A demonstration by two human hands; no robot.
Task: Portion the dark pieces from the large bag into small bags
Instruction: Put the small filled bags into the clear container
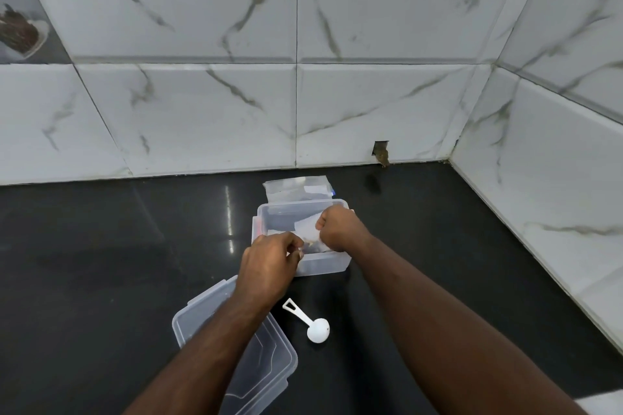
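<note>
A small clear bag (pixel 308 232) with a few dark pieces in it hangs over a clear plastic box (pixel 323 263) on the black counter. My left hand (pixel 269 263) pinches the bag's near left edge. My right hand (pixel 337 229) grips its right side with curled fingers. The bag's lower part is partly hidden between my hands. Behind the box lies a flat stack of clear bags (pixel 296 189). The large bag of dark pieces (pixel 18 32) sits far off at the upper left, cut by the frame edge.
The box's clear lid (pixel 256 360) lies on the counter under my left forearm. A white measuring scoop (pixel 312 322) rests beside it. Marble-patterned tiled walls close the counter at the back and right.
</note>
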